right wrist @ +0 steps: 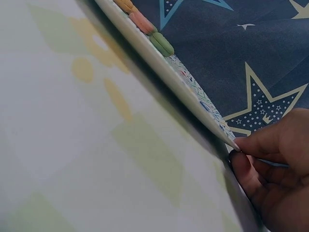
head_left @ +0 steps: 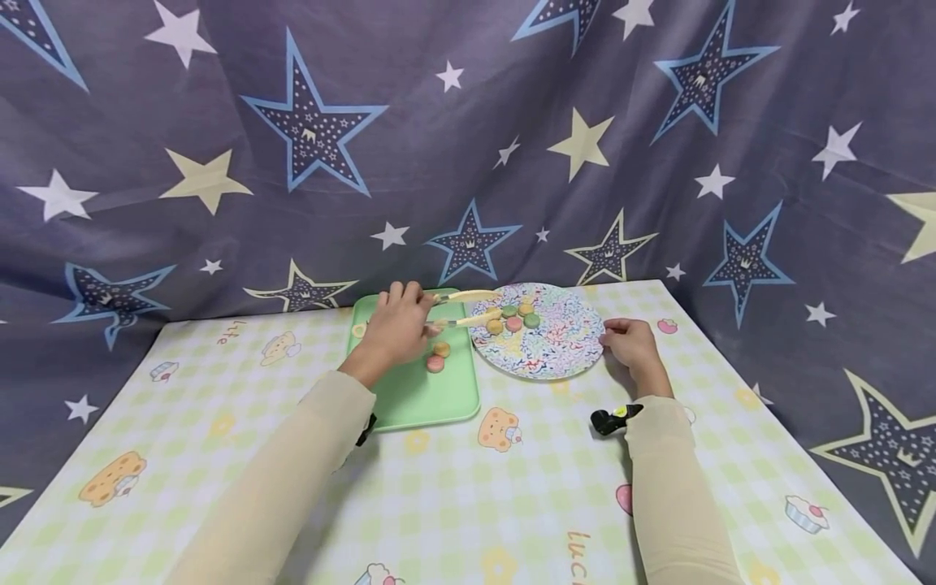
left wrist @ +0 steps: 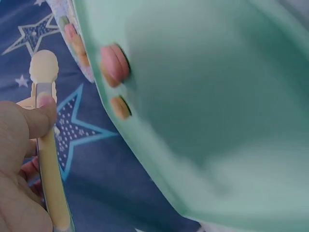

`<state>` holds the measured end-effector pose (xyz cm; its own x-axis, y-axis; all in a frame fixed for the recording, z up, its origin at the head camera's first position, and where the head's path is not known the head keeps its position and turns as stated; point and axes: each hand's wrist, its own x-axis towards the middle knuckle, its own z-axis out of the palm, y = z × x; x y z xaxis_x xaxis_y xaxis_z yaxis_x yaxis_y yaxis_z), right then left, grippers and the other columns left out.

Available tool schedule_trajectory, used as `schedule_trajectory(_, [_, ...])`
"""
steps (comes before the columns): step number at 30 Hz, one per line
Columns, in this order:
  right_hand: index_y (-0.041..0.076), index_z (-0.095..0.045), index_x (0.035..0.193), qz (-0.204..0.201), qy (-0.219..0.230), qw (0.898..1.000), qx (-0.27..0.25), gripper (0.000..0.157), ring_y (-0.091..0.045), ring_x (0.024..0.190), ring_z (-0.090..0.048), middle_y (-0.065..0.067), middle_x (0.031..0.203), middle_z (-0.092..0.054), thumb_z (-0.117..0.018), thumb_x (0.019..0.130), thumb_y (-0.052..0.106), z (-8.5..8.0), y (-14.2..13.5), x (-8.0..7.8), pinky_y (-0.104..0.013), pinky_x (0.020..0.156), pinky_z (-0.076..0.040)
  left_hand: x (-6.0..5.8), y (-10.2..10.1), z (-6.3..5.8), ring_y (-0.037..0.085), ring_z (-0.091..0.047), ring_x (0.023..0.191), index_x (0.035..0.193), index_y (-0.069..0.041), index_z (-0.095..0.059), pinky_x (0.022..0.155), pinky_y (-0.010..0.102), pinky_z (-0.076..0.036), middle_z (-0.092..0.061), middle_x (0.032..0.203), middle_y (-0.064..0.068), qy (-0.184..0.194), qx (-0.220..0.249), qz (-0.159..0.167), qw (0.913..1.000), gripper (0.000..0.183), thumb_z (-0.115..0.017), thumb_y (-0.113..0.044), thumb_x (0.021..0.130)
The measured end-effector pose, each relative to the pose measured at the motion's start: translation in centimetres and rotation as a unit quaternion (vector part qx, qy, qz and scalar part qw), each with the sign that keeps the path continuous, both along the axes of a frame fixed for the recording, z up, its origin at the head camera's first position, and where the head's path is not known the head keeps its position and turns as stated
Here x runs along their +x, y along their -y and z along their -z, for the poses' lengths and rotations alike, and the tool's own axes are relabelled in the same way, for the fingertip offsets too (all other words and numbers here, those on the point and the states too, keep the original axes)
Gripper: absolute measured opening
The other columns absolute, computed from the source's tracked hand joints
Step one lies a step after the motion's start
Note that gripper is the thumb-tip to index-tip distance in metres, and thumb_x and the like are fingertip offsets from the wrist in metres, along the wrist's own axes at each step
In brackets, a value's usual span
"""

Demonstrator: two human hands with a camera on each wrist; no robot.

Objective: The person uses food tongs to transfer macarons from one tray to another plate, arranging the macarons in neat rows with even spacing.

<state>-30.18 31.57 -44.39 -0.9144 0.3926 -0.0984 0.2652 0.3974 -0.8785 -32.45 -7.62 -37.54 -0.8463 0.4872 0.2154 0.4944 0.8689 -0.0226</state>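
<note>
My left hand (head_left: pixel 398 325) grips cream-coloured tongs (left wrist: pixel 44 70) with scalloped tips. In the head view the tongs' two arms are spread and reach over the left edge of the speckled round plate (head_left: pixel 559 349). Several macarons, among them a green macaron (head_left: pixel 531 321) and a pink macaron (head_left: pixel 514 323), sit on its left half. Below my left hand is the green tray (head_left: pixel 417 398), which bears a pink macaron (head_left: pixel 435 363) and a yellow macaron (head_left: pixel 441 349). My right hand (head_left: pixel 632 345) pinches the plate's right rim between thumb and fingers.
A checked tablecloth (head_left: pixel 439 504) with cartoon prints covers the table. Behind it hangs a dark blue curtain (head_left: pixel 409 162) with stars, close to the far edges of tray and plate. A black wrist camera (head_left: pixel 614 418) sticks out from the right sleeve.
</note>
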Motion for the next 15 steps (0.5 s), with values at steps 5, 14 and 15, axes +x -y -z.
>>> schedule_trajectory(5, [-0.006, -0.061, 0.135, 0.002, 0.0, 1.0, -0.001, 0.038, -0.028, 0.103, -0.059, -0.023, 0.126, -0.061, -0.057, 0.097, 0.002, 0.1, -0.1, 0.0, -0.033, 0.084, -0.05, 0.0, 1.8, 0.3, 0.032, -0.032, 0.104, 0.139, -0.009, -0.059, 0.09, 0.046, -0.028, -0.045, 0.126, 0.013, 0.006, 0.005, -0.004, 1.0, 0.047, -0.064, -0.037, 0.102])
schedule_trajectory(14, [-0.006, -0.062, 0.134, -0.001, -0.001, 1.0, -0.001, 0.038, -0.026, 0.1, -0.06, -0.021, 0.123, -0.061, -0.058, 0.096, 0.001, 0.1, 0.0, 0.0, -0.031, 0.082, -0.05, 0.1, 4.4, 0.9, 0.032, -0.032, 0.102, 0.144, -0.007, -0.056, 0.088, 0.046, -0.027, -0.045, 0.125, 0.013, 0.024, -0.001, -0.023, 0.9994, 0.053, -0.063, -0.038, 0.102])
schedule_trajectory(15, [-0.006, -0.062, 0.133, -0.001, 0.0, 1.0, -0.001, 0.038, -0.026, 0.1, -0.06, -0.021, 0.122, -0.061, -0.058, 0.096, 0.001, 0.1, 0.0, 0.0, -0.031, 0.082, -0.05, 0.2, 4.7, 1.0, 0.032, -0.032, 0.102, 0.145, -0.006, -0.055, 0.088, 0.046, -0.027, -0.045, 0.126, 0.014, 0.026, 0.0, -0.024, 0.9994, 0.054, -0.063, -0.037, 0.102])
